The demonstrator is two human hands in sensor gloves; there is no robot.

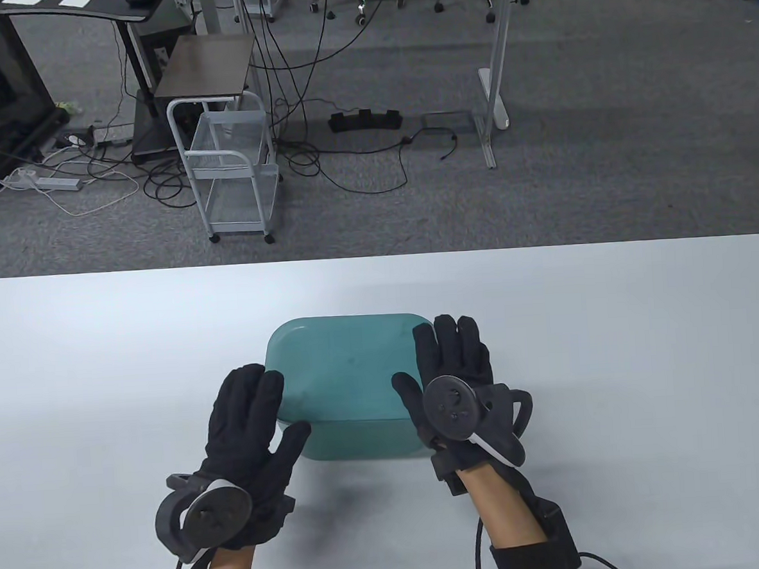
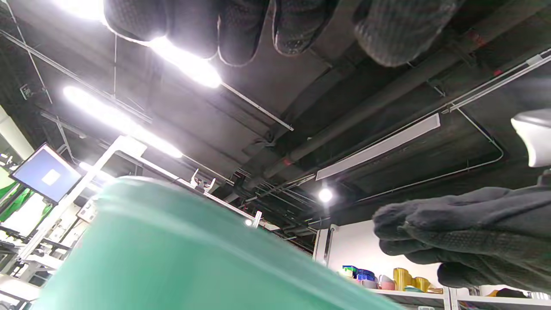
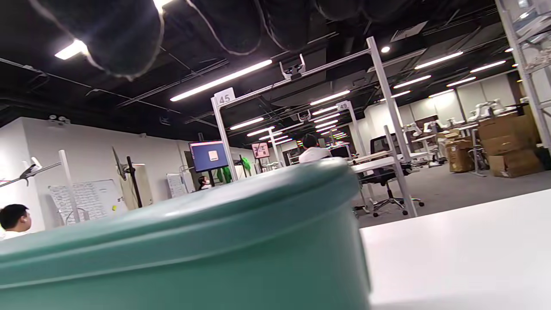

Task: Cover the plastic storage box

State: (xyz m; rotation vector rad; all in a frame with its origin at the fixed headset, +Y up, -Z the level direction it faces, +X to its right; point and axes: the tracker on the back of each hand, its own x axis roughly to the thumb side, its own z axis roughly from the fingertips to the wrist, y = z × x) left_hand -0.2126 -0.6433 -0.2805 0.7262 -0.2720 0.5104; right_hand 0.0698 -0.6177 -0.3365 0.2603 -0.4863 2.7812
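A teal plastic storage box sits near the middle of a white table, its matching lid already in place on top. 2 gloved hands flank it from the near side. The left hand lies with straight fingers spread beside the box's left edge, fingertips at the lid's rim, gripping nothing; whether they touch it cannot be told. The right hand is likewise spread flat, fingers extended over the lid's right edge, clasping nothing. Beyond the table's far edge, a white wire trolley stands on grey carpet among trailing black cables. The right wrist view shows the lid's rim seated along the box.
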